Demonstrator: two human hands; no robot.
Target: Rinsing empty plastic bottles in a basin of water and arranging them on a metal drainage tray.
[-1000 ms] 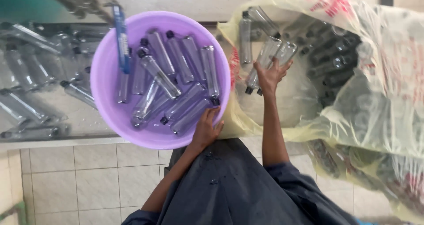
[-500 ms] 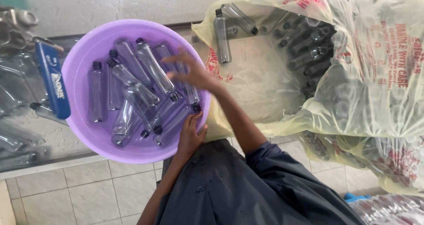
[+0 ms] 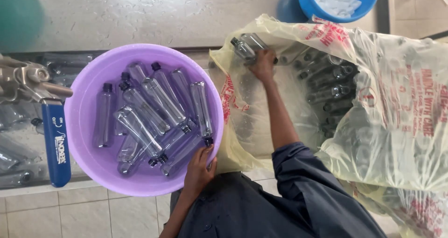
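Observation:
A purple basin [image 3: 93, 158] holds several clear plastic bottles [image 3: 158, 107] with dark caps. My left hand [image 3: 198, 170] grips the basin's near right rim. My right hand [image 3: 262, 63] reaches out over a large yellowish plastic bag [image 3: 401, 126] and closes on clear bottles [image 3: 247, 45] at the bag's far opening. More bottles lie inside the bag [image 3: 331, 84], seen through the plastic.
A metal valve with a blue lever handle [image 3: 56, 144] juts out left of the basin, above a sink holding more bottles [image 3: 14, 168]. A blue bucket [image 3: 317, 9] with pale pieces stands at the far edge. Tiled counter front runs below.
My right hand has left the basin, where it had dropped bottles, and moved back to the bag, now gripping bottles there. The left hand stays on the rim.

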